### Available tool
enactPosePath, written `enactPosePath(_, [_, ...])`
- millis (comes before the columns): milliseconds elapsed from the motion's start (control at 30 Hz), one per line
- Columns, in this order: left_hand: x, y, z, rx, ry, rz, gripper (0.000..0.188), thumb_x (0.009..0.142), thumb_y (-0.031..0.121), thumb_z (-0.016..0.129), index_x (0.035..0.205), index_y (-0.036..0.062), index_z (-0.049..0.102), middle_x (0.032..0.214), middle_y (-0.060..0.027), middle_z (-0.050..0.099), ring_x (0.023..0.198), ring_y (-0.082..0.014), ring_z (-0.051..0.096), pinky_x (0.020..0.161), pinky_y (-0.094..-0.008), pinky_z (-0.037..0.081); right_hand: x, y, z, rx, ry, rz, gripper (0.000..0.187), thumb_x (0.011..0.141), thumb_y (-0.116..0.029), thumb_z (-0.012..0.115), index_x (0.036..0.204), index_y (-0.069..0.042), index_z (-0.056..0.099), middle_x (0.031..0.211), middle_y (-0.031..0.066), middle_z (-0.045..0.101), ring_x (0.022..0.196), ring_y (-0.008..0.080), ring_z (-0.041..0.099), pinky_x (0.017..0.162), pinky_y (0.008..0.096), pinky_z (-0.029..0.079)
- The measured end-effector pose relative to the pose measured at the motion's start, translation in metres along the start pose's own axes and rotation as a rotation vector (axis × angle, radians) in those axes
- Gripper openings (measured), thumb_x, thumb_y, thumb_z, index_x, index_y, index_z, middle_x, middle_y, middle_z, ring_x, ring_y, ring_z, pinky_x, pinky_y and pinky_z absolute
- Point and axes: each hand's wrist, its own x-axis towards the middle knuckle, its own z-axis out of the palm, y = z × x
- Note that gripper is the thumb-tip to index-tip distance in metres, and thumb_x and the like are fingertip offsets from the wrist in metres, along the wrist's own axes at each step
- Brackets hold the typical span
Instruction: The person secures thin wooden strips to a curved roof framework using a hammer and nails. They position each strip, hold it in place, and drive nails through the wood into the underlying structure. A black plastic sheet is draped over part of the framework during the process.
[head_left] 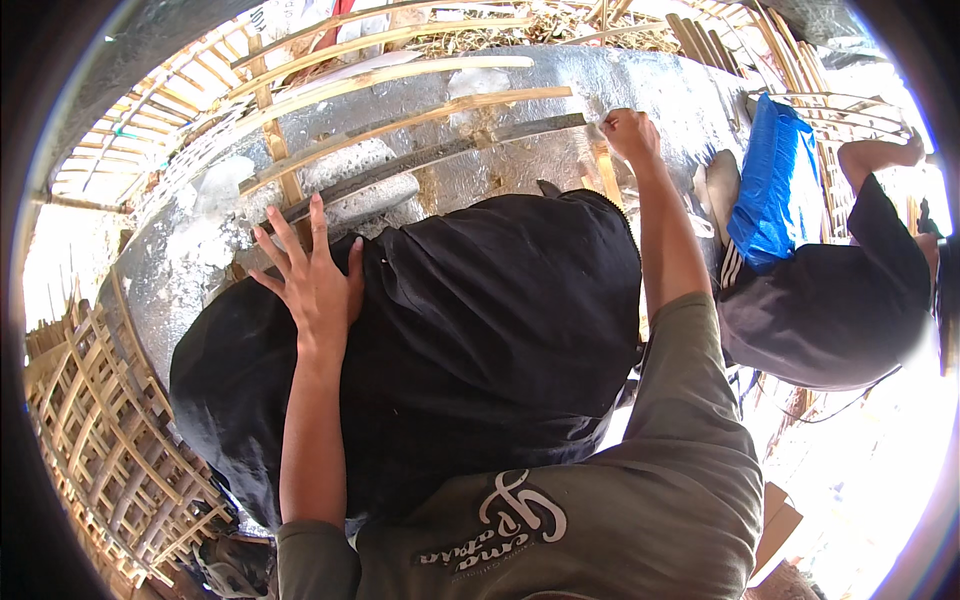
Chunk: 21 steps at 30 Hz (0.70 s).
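Note:
My left hand [312, 268] has its fingers spread, with the fingertips at the left end of a dark, narrow strip [440, 155] and the thumb side by the black cloth over my legs. The strip slants up to the right and ends close to my right hand [632, 135]. That hand is closed, fingers curled together; what they pinch, if anything, is too small to make out. A pale bamboo slat [400, 125] lies just beyond the dark strip, roughly alongside it. Beneath the right hand a short pale piece of wood [605, 168] stands out.
A silvery sheet [640, 85] covers the ground ahead. On the left leans a woven bamboo lattice [120, 430]. At the right sits another person in dark clothing [825, 320], beside blue plastic sheeting [775, 175]. Shavings [560, 35] lie at the back.

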Motion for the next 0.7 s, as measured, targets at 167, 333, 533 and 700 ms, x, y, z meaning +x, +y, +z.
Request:
enactPosePath(167, [-0.001, -0.001, 0.001, 0.004, 0.005, 0.001, 0.08, 0.096, 0.057, 0.061, 0.163, 0.0302, 0.026, 0.168, -0.0236, 0.012, 0.152, -0.0536, 0.011, 0.108, -0.0827, 0.022, -0.005, 0.004, 0.0, 0.14, 0.055, 0.06, 0.017, 0.084, -0.03, 0.072, 0.095, -0.018, 0.079, 0.096, 0.0103, 0.077, 0.094, 0.0327, 0.074, 0.085, 0.0438, 0.058])
enactPosePath(333, [-0.001, 0.0, 0.0, 0.003, -0.009, -0.009, 0.082, 0.094, 0.056, 0.063, 0.163, 0.0306, 0.026, 0.168, -0.0235, 0.011, 0.153, -0.0535, 0.01, 0.108, -0.0824, 0.021, 0.001, 0.032, 0.012, 0.392, 0.085, 0.031, 0.019, 0.083, -0.025, 0.073, 0.096, -0.012, 0.077, 0.092, 0.012, 0.078, 0.084, 0.0254, 0.076, 0.079, 0.0375, 0.059])
enactPosePath(533, [0.0, 0.001, -0.001, -0.035, 0.012, 0.001, 0.085, 0.091, 0.048, 0.071, 0.162, 0.0303, 0.028, 0.167, -0.0268, 0.012, 0.151, -0.0555, 0.012, 0.106, -0.0833, 0.022, 0.005, 0.052, 0.014, 0.736, 0.056, 0.167, 0.015, 0.087, -0.015, 0.073, 0.098, -0.005, 0.073, 0.094, 0.0119, 0.079, 0.079, 0.0163, 0.076, 0.065, 0.0295, 0.058])
enactPosePath(700, [0.0, 0.0, -0.001, -0.031, 0.001, -0.007, 0.085, 0.092, 0.051, 0.069, 0.163, 0.0304, 0.027, 0.167, -0.025, 0.011, 0.152, -0.0547, 0.011, 0.107, -0.083, 0.023, -0.009, 0.041, -0.005, 0.839, 0.037, 0.247, 0.011, 0.093, -0.011, 0.069, 0.103, -0.004, 0.069, 0.097, 0.011, 0.078, 0.087, 0.0169, 0.076, 0.064, 0.0292, 0.058])
